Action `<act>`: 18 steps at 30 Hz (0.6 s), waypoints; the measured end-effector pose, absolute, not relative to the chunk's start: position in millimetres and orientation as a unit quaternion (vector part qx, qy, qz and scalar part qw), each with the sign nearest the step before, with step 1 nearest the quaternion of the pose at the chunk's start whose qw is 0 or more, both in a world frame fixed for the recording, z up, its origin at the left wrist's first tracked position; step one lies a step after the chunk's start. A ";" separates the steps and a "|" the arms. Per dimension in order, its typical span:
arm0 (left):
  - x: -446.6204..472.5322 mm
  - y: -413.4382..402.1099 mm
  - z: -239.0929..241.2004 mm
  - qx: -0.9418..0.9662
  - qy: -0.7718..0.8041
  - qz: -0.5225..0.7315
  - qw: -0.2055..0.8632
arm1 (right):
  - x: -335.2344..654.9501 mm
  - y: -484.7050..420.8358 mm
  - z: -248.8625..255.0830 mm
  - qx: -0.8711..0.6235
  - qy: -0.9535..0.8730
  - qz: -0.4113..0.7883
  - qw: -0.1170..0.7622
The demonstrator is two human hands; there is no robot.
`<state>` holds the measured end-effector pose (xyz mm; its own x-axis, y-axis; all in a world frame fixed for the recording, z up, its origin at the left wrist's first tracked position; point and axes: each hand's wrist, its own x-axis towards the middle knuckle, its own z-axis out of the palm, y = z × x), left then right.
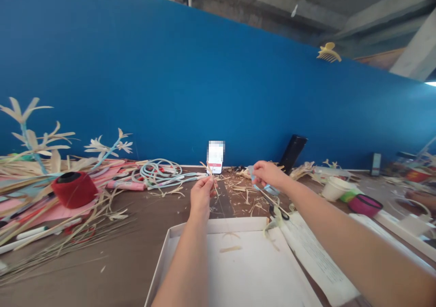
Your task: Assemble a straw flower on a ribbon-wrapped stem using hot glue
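Observation:
My left hand [201, 193] is closed in a pinch above the far edge of a shallow white box lid [221, 224]. Between its fingertips is a small bundle of pale straw strips [207, 166], splayed at the top. To the right, my right hand [270, 175] has its fingers pressed together on a light blue strip of tape [251, 172]. More of the blue material shows just under that hand, partly covered by it. Below it, black-handled scissors [281, 212] lie by the lid's corner among straw scraps.
A lit phone [215, 157] leans against the blue partition [170, 80]. Left are straw flowers on blue stems [111, 151], coiled pale-blue cord [160, 170] and a red roll [75, 189]. Right stand a black cylinder [293, 153], a white cup [335, 189] and a power strip [405, 234].

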<state>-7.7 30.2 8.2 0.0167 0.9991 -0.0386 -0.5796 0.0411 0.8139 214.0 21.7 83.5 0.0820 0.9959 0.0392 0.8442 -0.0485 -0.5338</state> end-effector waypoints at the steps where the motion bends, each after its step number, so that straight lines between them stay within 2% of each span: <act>1: -7.7 30.5 7.9 0.314 0.334 0.617 0.640 | 208.9 20.1 91.0 -0.698 -0.640 0.191 0.257; 3: -7.6 31.3 7.1 0.314 0.331 0.618 0.640 | 195.2 14.9 105.3 -0.671 -0.571 0.269 0.389; 6: -6.9 32.2 5.6 0.317 0.327 0.621 0.638 | 169.5 4.0 119.2 -0.623 -0.526 0.335 0.472; 13: -7.2 30.9 5.2 0.323 0.327 0.625 0.630 | 118.1 -2.1 94.1 -0.561 -0.523 0.403 0.499; 18: -7.8 31.3 4.4 0.349 0.302 0.625 0.629 | 106.0 11.2 65.6 -0.562 -0.531 0.391 0.500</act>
